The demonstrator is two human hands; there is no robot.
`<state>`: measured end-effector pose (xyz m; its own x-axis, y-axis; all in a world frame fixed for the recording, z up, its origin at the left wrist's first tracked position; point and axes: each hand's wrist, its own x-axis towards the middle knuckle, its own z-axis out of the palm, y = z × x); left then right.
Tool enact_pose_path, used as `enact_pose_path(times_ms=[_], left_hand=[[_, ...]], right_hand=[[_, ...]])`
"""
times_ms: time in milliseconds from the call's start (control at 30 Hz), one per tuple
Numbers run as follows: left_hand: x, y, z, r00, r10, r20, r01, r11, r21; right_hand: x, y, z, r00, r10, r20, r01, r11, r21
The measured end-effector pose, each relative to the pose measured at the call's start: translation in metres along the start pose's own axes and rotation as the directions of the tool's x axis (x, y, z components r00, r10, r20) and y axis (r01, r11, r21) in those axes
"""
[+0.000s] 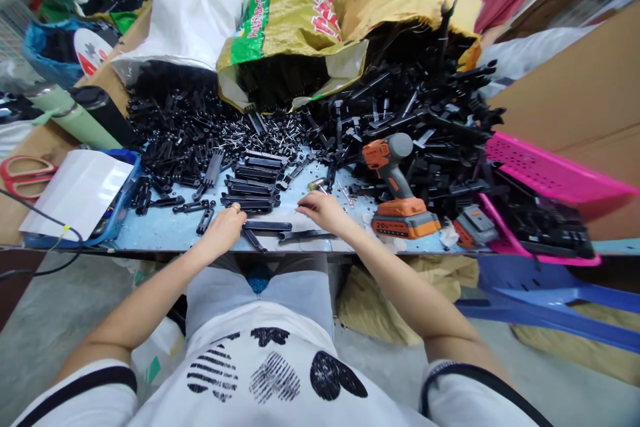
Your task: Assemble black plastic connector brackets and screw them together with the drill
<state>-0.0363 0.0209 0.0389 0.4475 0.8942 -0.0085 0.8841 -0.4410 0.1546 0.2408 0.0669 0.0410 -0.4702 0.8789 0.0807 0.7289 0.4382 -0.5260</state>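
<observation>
My left hand (226, 230), a ring on one finger, is closed at the left end of a long black bar (270, 226) near the table's front edge. A shorter black piece (255, 241) slants down from that bar. To the right, my right hand (327, 211) pinches thumb against fingers; a tiny dark bit shows at the tips, too small to name. Another black bar (305, 235) lies just below it. Beyond my hands is a row of stacked black bars (253, 187). Small metal screws (270, 137) are heaped farther back.
An orange cordless power tool (395, 180) stands on its battery at right, beside a spare battery (475, 223) and a pink basket (560, 170). Open sacks (295, 20) spill black parts at the back. At left are a blue tray (120, 203), red scissors (27, 177) and bottles (75, 113).
</observation>
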Motion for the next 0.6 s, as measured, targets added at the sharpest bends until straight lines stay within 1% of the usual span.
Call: enact_pose_path(times_ms=[67, 100, 200, 300, 367, 433, 500, 567, 600], left_hand=[[0.001, 0.0, 0.003, 0.999, 0.035, 0.002, -0.035, 0.999, -0.017], [0.0, 0.0, 0.007, 0.999, 0.038, -0.014, -0.038, 0.999, -0.022], [-0.005, -0.003, 0.027, 0.992, 0.045, -0.118, -0.046, 0.999, -0.005], [-0.014, -0.008, 0.043, 0.967, 0.116, -0.226, -0.115, 0.993, 0.016], [-0.018, -0.008, 0.047, 0.95, 0.13, -0.283, -0.128, 0.991, 0.026], [-0.018, -0.002, 0.047, 0.937, 0.142, -0.318, -0.139, 0.99, 0.032], [-0.013, 0.008, 0.045, 0.931, 0.21, -0.3, -0.211, 0.977, 0.029], [-0.005, 0.02, 0.045, 0.925, 0.31, -0.217, -0.311, 0.95, 0.03], [0.0, 0.025, 0.046, 0.922, 0.348, -0.168, -0.347, 0.937, 0.036]], right_hand=[[-0.009, -0.01, 0.008, 0.998, 0.02, 0.051, -0.023, 0.997, 0.068], [-0.012, -0.014, 0.011, 0.996, 0.038, 0.075, -0.044, 0.996, 0.076], [-0.015, -0.024, 0.014, 0.995, 0.047, 0.088, -0.048, 0.999, 0.006], [-0.016, -0.027, 0.017, 0.995, -0.01, 0.101, 0.021, 0.993, -0.114], [-0.02, -0.024, 0.024, 0.988, -0.065, 0.144, 0.09, 0.981, -0.174], [-0.027, -0.016, 0.037, 0.979, -0.146, 0.143, 0.172, 0.967, -0.19], [-0.036, -0.005, 0.049, 0.967, -0.24, 0.081, 0.25, 0.954, -0.163], [-0.045, 0.008, 0.056, 0.948, -0.317, 0.019, 0.316, 0.939, -0.135], [-0.049, 0.014, 0.057, 0.939, -0.343, 0.016, 0.342, 0.929, -0.138]])
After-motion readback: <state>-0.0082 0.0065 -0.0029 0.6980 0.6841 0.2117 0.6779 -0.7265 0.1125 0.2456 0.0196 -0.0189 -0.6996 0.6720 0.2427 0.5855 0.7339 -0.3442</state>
